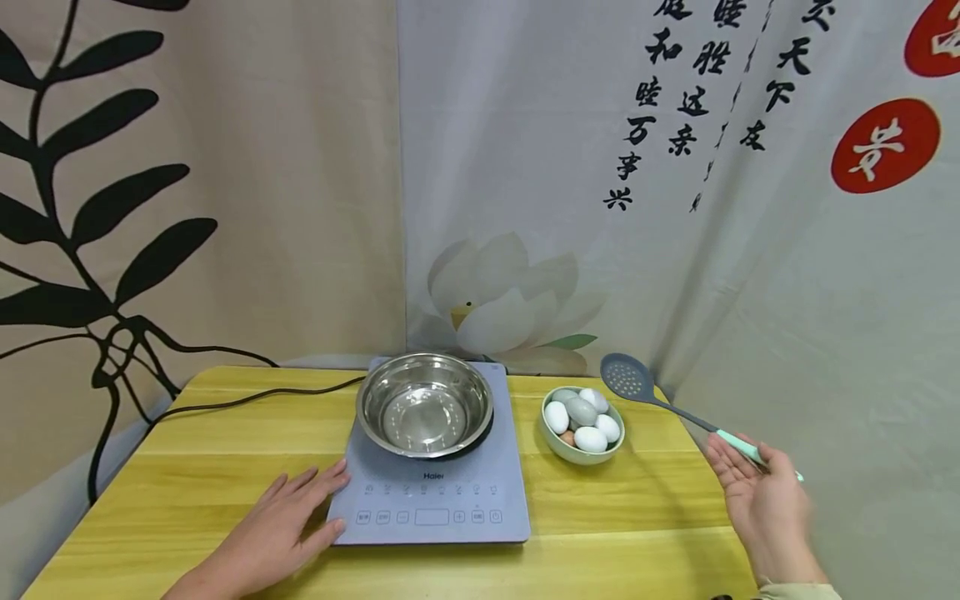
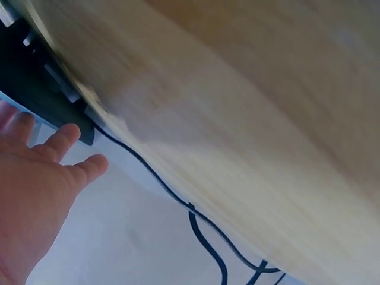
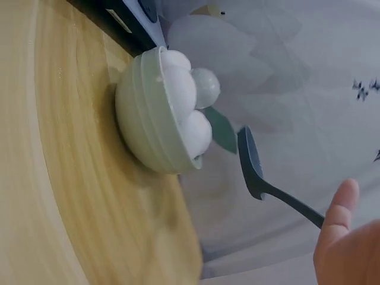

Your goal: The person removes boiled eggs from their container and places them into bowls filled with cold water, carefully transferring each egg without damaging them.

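Note:
My left hand (image 1: pixel 266 529) rests beside the induction cooker (image 1: pixel 345 508), fingers extended, fingertips at its left edge. In the left wrist view, that hand (image 2: pixel 35 184) shows spread fingers near the cooker's dark side. On the cooker stands a shiny steel basin (image 1: pixel 386 437) with nothing seen inside. Palm up, my right hand (image 1: pixel 772 512) holds a grey skimmer (image 1: pixel 628 379) by its mint-green handle, the thumb over it. The perforated head is raised, behind and right of a pale green bowl (image 1: pixel 573 454) heaped with eggs (image 1: pixel 591 439). In the right wrist view, the skimmer's head (image 3: pixel 252 166) points toward that bowl (image 3: pixel 139 119).
The wooden table (image 1: pixel 225 467) has a black power cord (image 1: pixel 262 392) running left from the cooker and over its edge. A hanging curtain (image 1: pixel 510 150) with writing and a flower print stands close behind. White, grey and brown eggs are in the bowl.

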The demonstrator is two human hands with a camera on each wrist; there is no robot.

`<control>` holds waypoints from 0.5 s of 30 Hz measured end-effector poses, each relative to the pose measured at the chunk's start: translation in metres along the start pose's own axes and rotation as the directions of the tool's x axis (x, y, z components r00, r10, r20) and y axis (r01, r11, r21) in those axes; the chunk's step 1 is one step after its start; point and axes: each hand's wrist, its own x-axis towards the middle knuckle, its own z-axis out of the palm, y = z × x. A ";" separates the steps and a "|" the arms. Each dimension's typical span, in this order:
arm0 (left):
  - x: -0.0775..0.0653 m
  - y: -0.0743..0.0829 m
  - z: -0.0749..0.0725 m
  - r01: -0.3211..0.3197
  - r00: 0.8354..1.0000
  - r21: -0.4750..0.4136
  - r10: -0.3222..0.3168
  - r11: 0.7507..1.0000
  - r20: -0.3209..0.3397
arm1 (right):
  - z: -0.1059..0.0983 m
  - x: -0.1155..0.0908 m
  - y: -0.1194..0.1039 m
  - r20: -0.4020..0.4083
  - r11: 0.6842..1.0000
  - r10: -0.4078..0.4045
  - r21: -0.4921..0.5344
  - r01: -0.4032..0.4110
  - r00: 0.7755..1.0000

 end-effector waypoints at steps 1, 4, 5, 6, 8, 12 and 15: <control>0.000 0.000 0.000 0.001 1.000 0.002 -0.001 1.000 0.001 | -0.002 0.007 -0.001 -0.041 0.997 0.036 0.063 -0.033 0.999; -0.001 -0.001 0.000 0.006 1.000 0.003 -0.006 1.000 0.007 | -0.004 0.028 0.002 -0.145 0.980 0.118 0.179 -0.091 0.982; -0.001 -0.001 0.000 0.007 1.000 0.004 -0.007 1.000 0.008 | -0.004 0.035 0.004 -0.170 0.976 0.131 0.196 -0.097 0.977; -0.001 -0.001 0.000 0.009 1.000 0.005 -0.009 1.000 0.008 | -0.004 0.041 0.007 -0.192 0.972 0.140 0.212 -0.098 0.971; -0.001 -0.001 0.000 0.009 1.000 0.005 -0.009 1.000 0.003 | -0.006 0.052 0.013 -0.212 0.969 0.144 0.228 -0.094 0.967; -0.001 -0.001 0.000 0.007 1.000 0.002 -0.007 1.000 -0.003 | -0.014 0.067 0.029 -0.244 0.966 0.129 0.252 -0.066 0.961; -0.001 0.000 -0.001 0.005 1.000 -0.002 -0.005 1.000 -0.002 | -0.021 0.075 0.041 -0.254 0.968 0.099 0.249 -0.034 0.962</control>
